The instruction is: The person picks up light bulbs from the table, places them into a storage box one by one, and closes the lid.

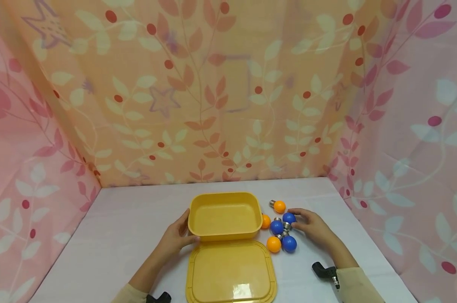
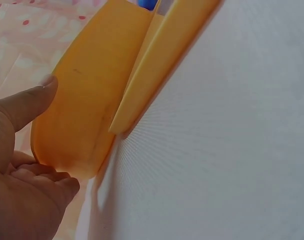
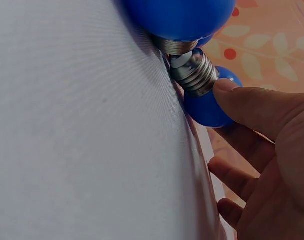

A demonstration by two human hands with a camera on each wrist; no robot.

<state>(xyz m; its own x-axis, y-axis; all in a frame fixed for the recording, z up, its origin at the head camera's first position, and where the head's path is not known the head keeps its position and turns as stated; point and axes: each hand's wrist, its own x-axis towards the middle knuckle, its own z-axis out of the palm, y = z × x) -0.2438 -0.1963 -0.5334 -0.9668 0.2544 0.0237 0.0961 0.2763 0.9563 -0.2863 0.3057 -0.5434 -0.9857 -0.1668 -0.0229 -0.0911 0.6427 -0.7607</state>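
Note:
My left hand (image 1: 173,240) grips the left end of a yellow plastic box (image 1: 225,235), thumb near its front corner and fingers round the far side. The box stands uncovered with nothing inside. On the right, my right hand (image 1: 313,227) pinches a blue light bulb (image 1: 289,217) between thumb and fingers. Seen from the right wrist, that bulb (image 3: 206,111) has its silver screw base pointing toward another blue bulb (image 3: 182,17). Two more blue bulbs, one in the middle (image 1: 276,227) and one in front (image 1: 289,244), lie close by.
A flat yellow lid (image 1: 230,269) lies in front of the box. Orange bulbs rest at the back (image 1: 279,206), against the box's right end (image 1: 265,221) and in front (image 1: 273,244). Patterned cloth walls (image 1: 213,105) enclose the white table (image 1: 137,210).

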